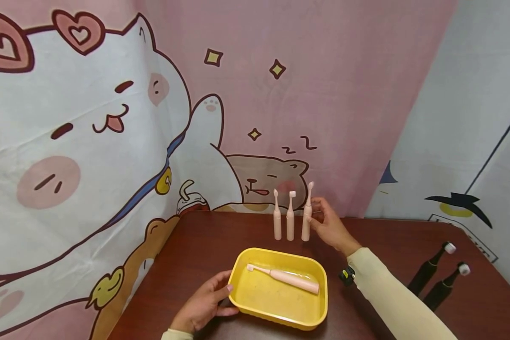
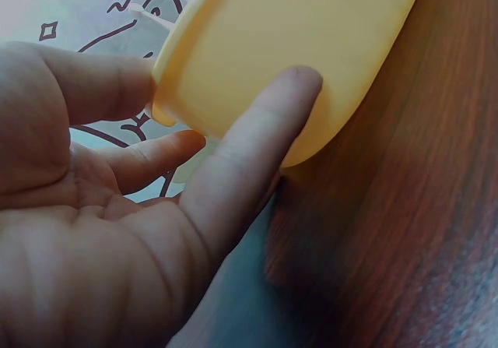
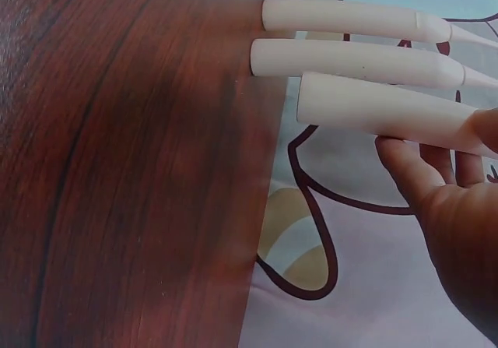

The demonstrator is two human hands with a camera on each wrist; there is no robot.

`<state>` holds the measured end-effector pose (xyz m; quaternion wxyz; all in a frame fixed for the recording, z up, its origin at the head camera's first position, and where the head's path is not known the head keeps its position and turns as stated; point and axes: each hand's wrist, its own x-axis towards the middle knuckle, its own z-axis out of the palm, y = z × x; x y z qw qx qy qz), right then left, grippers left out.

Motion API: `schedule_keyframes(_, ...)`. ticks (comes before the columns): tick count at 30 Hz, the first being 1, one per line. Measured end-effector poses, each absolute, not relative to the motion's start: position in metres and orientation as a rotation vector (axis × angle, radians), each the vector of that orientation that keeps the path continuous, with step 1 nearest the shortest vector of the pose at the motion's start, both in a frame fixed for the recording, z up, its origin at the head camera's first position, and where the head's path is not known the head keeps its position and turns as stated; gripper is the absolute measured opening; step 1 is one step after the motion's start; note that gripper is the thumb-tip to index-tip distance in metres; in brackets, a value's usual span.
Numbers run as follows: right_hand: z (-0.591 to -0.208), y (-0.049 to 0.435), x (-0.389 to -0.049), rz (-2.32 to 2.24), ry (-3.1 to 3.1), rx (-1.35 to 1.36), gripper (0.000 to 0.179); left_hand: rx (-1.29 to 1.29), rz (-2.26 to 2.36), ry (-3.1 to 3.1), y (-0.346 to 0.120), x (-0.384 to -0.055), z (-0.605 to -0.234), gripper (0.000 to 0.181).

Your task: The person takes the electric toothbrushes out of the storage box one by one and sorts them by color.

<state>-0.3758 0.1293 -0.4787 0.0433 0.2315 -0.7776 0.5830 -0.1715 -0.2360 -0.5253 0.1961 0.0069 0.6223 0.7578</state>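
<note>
My right hand holds a pale pink electric toothbrush by its handle, which leans slightly right. Whether its base is off the table cannot be told. Two similar upright pink toothbrushes, one at the left and one in the middle, stand beside it. A yellow tray sits nearer the front, with another pink toothbrush lying inside, head to the left. My left hand touches the tray's left end; in the left wrist view its fairly straight fingers rest against the outer wall.
Two black electric toothbrushes with white heads, one farther and one nearer, stand at the right of the dark wooden table. A cartoon-printed cloth hangs behind and to the left. A small dark device is under my right wrist.
</note>
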Motion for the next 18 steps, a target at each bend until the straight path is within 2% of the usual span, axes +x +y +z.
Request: schedule_keyframes(18,-0.504,0.13,-0.392,1.651,-2.391,0.691,0.048,0.001,2.116,1.755,-0.235,-0.171,-0.524,0.056)
